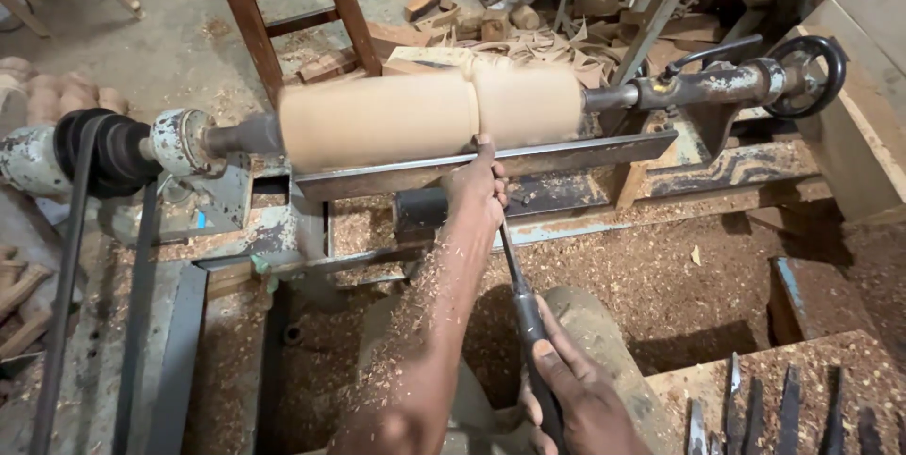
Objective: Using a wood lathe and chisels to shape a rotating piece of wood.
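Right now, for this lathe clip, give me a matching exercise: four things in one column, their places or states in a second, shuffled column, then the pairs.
Things:
1. left hand
2. right hand
3. wooden stool
4. spare chisels

Places or states:
A. lying in sawdust at lower right
B. gripping the turning chisel's handle end
C. standing on the floor behind the wooden cylinder
D. pressing the tool down at the tool rest

Pairs: 1-D, 2-B, 3-C, 4-A
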